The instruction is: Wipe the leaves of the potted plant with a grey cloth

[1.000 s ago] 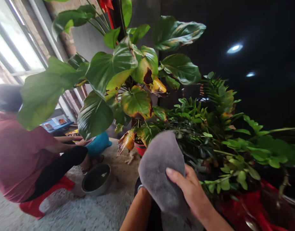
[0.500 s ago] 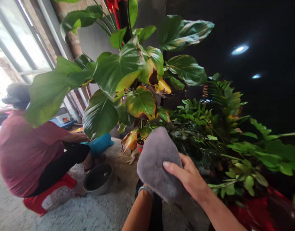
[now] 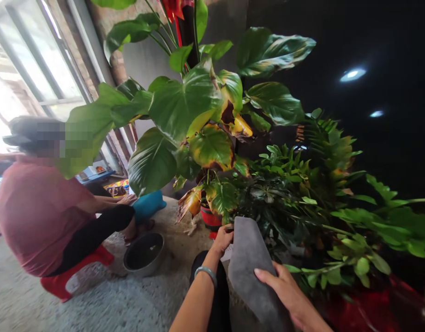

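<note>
1. My left hand [image 3: 223, 238] pinches the upper left corner of a grey cloth [image 3: 250, 267], fingers closed on its edge; a silver bangle [image 3: 206, 272] circles that wrist.
2. My right hand [image 3: 284, 290] lies on the lower right side of the grey cloth, fingers flat and together across the fabric, pressing it rather than wrapping it.
3. The grey cloth stands nearly upright between both hands, just in front of the low leafy plants [image 3: 295, 193] and below the big-leaved plant [image 3: 184, 106].
4. The big-leaved plant rises from a red pot [image 3: 211, 218] that sits just behind and to the left of the cloth's top edge; several of its leaves show yellow and brown patches, one of them [image 3: 212, 147] hanging right above the pot.
5. A metal bowl [image 3: 143, 252] rests on the pale speckled floor [image 3: 94, 309], to the left of the cloth and near my left forearm.
6. Further left of the bowl, another person in a red shirt [image 3: 35, 212] crouches on a low red stool [image 3: 56, 283], one hand [image 3: 126, 199] resting at the knee, beside a blue object [image 3: 148, 205] that I cannot identify.
7. A window [image 3: 35, 78] glows behind that person, well left of the big-leaved plant.
</note>
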`<state>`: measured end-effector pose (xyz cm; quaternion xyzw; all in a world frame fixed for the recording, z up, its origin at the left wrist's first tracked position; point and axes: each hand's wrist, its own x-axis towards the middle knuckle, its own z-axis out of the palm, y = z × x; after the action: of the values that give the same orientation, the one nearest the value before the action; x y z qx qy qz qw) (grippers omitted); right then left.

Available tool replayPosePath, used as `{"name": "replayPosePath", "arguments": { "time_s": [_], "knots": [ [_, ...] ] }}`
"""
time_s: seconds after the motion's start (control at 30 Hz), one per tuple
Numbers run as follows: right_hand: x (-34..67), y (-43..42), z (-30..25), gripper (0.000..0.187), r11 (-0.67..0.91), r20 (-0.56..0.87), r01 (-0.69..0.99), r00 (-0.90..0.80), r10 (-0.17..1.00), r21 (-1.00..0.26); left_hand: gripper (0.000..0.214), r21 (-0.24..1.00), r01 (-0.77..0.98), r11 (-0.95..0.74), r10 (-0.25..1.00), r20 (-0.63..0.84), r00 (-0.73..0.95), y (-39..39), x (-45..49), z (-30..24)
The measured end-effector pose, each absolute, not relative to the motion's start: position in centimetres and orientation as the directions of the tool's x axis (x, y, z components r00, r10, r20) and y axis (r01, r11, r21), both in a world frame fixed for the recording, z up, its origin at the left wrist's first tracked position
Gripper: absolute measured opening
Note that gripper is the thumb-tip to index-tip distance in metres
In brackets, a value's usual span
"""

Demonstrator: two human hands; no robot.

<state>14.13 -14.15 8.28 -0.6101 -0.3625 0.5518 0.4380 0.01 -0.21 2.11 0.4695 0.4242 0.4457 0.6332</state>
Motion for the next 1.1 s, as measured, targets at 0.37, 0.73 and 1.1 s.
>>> {"name": "replayPosePath", "arguments": {
  "time_s": [0.37, 0.73, 1.1],
  "knots": [
    [14.6, -14.8, 10.4, 0.029, -0.128, -0.124, 0.036, 0.097, 0.988, -0.991, 0.051, 0.916, -0.303, 0.264, 0.934, -0.164, 0.317, -8.4, -4.7, 4.3],
    [11.0, -17.5, 8.7, 0.035, -0.116, -0.099, 0.039, 0.295, 0.95, -0.993, 0.058, 0.621, -0.627, 0.47, 0.879, -0.396, 0.266, -17.2, -0.6, 5.6],
    [11.5, -17.3, 7.3, 0.047, -0.189, -0.195, -0.049, 0.247, 0.949, -0.981, 0.042, 0.458, -0.704, 0.543, 0.801, -0.534, 0.271, -16.7, -0.3, 8.0]
  ]
}}
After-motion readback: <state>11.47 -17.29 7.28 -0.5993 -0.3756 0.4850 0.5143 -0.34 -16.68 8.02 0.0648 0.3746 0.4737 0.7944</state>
